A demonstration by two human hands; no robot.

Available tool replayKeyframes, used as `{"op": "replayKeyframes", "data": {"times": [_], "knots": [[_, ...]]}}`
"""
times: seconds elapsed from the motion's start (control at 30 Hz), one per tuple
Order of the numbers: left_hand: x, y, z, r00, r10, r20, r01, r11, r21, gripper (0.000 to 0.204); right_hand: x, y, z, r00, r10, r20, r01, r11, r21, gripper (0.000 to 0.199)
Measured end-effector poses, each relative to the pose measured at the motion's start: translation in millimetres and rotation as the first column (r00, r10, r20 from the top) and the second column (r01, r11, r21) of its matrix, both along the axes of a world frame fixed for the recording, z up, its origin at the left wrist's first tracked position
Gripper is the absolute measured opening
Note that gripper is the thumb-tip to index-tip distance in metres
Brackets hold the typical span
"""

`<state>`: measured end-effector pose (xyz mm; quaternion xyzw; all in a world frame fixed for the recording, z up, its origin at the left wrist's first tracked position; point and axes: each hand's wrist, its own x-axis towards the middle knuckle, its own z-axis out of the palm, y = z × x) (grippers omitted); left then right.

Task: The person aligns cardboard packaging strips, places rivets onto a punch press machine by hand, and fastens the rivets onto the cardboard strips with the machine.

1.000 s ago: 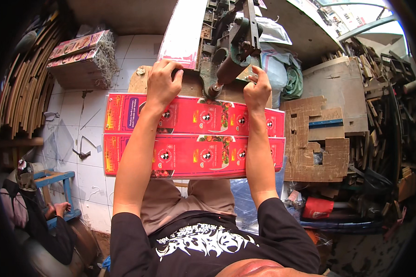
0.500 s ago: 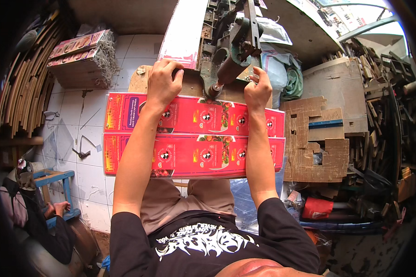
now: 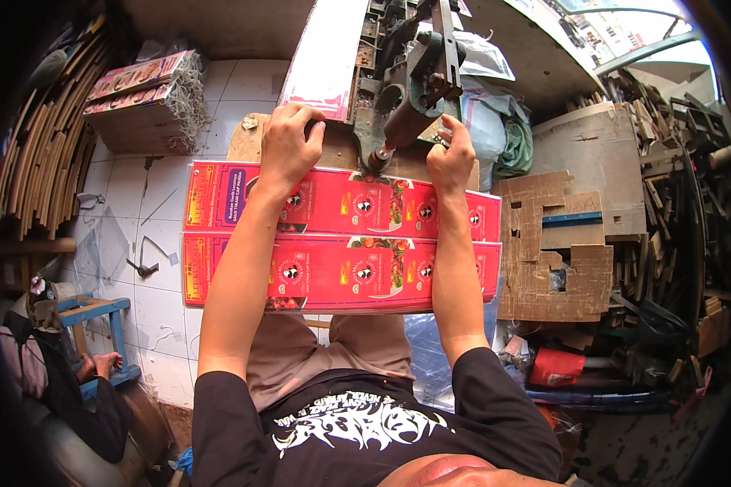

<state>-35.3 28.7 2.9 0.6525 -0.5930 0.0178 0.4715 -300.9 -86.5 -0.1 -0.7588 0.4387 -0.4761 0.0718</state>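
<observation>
Two red printed sheets lie one in front of the other before me, the far sheet (image 3: 329, 203) and the near sheet (image 3: 329, 276). Both carry repeated food pictures and round emblems. My left hand (image 3: 291, 148) sits at the far sheet's far edge, its fingers curled down and their tips hidden. To the right, my right hand (image 3: 452, 160) is closed near the same edge, index finger bent; whatever it grips is hidden. Between my hands, the metal punch tip (image 3: 379, 158) of a dark green press (image 3: 414, 105) comes down at the far sheet's edge.
A white-topped stack (image 3: 321, 65) stands left of the press. Cut brown boards (image 3: 556, 252) lie at right, beside plastic bags (image 3: 491, 122). Tied printed bundles (image 3: 142, 105) rest on the tiled floor at left. Another person's hands (image 3: 101, 367) show near a blue stool (image 3: 118, 341).
Almost nothing differs. My right fingers have drawn slightly closer together, and both sheets and my left hand stay in place.
</observation>
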Motion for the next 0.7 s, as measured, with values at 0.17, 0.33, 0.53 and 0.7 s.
{"op": "replayKeyframes", "data": {"times": [0.17, 0.33, 0.53, 0.7], "knots": [[0, 0, -1, 1.000, 0.001, 0.002, -0.001, 1.000, 0.009, 0.010, -1, 1, 1, 0.990, -0.042, -0.132, 0.054, 0.995, 0.087, 0.057], [0, 0, -1, 1.000, 0.001, -0.003, -0.001, 1.000, 0.005, 0.010, 2, 0, 1, 0.977, -0.069, -0.203, 0.076, 0.997, 0.031, 0.057], [1, -1, -1, 1.000, -0.003, -0.001, 0.003, 1.000, 0.007, 0.010, -4, -5, -5, 0.992, -0.001, 0.125, -0.012, 0.995, 0.098, 0.055], [0, -1, 0, 1.000, -0.005, 0.007, 0.005, 1.000, 0.001, 0.010, -7, -11, -9, 0.895, 0.026, 0.445, -0.088, 0.989, 0.119, 0.046]]}}
